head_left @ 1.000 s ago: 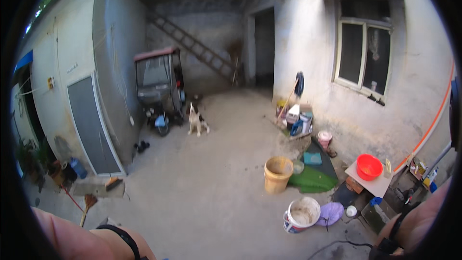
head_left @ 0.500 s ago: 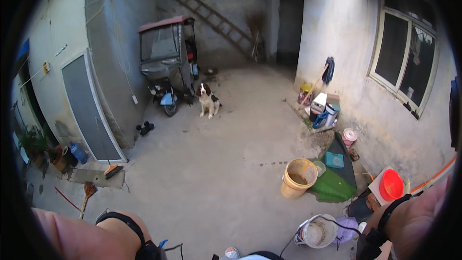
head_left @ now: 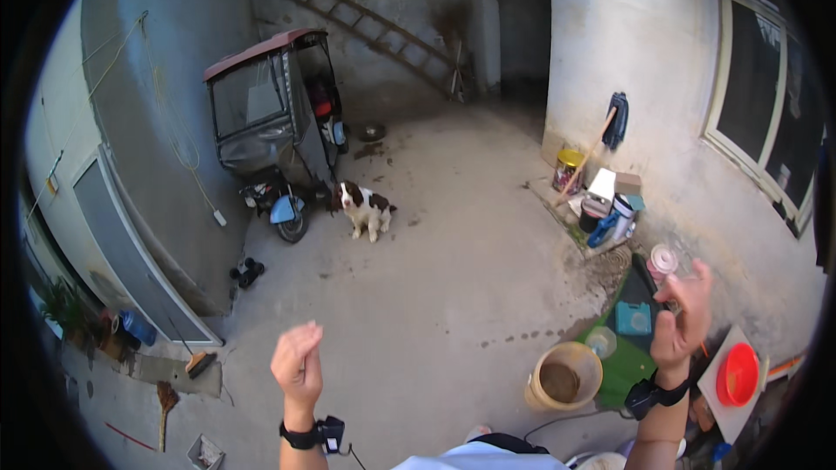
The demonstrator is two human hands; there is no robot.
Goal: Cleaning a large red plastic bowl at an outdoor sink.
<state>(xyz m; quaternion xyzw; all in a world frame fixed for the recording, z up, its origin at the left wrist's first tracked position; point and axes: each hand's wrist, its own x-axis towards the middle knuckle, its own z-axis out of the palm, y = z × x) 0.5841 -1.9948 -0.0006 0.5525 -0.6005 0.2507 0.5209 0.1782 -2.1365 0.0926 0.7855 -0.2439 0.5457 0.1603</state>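
Observation:
My left hand is raised over the concrete floor, its fingers bent and pressed together with nothing visible in them. At the right my right hand is also up; its fingers curl forward, apart from the thumb, and it holds nothing. Both wrists carry a black strap, the left strap bearing a small box with a cable. Behind my right hand, in the picture, are a teal case and a green sheet. A yellowish bucket stands left of my right wrist.
A brown-and-white dog sits near a covered three-wheeler. A red basin rests on a board at the right. Brooms, dumbbells and a blue water bottle lie or stand on the left. A ladder leans at the back.
Both hands have come up and inward from the lower corners into full view. The view has shifted, and the dog has its head turned slightly differently.

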